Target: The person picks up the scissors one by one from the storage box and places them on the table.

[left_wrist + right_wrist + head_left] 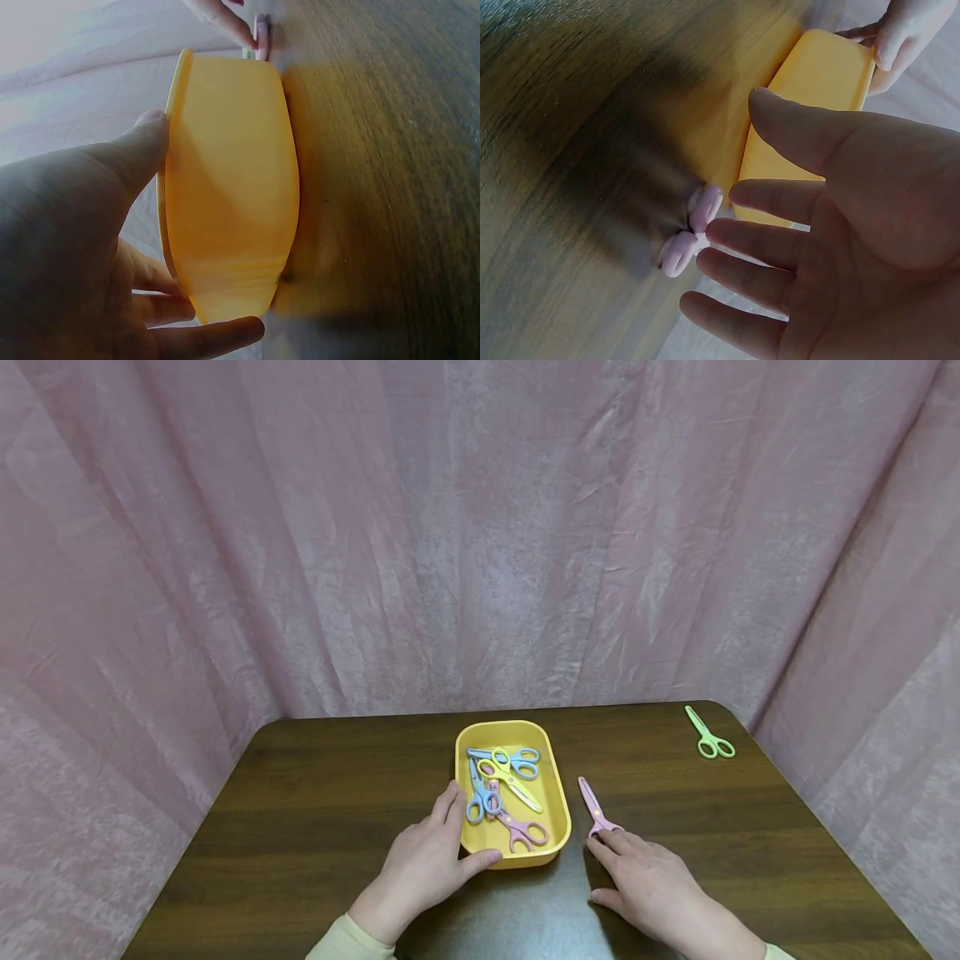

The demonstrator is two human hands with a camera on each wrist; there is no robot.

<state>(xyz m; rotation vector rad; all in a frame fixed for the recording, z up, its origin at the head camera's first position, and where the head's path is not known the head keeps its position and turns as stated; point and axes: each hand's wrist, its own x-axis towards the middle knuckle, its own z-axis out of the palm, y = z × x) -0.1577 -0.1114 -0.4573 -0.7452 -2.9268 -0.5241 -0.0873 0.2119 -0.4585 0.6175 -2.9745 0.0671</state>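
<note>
A yellow tray (555, 793) holds several scissors, blue, pink and a yellow pair (519, 789). My left hand (423, 864) rests at its near left corner, thumb on the near rim and fingers along the left side; the left wrist view shows the tray wall (232, 165) between thumb and fingers. Right of the tray, pink scissors (592, 802) lie on the table, blades pointing away. My right hand (652, 881) is at their handles, its fingertips over or touching them. The right wrist view shows the fingers extended beside the pink handles (679, 255), not curled round them.
Green scissors (705, 737) lie near the back right corner of the brown wooden table (337, 777). A pink curtain (495, 527) hangs behind the table and along both sides.
</note>
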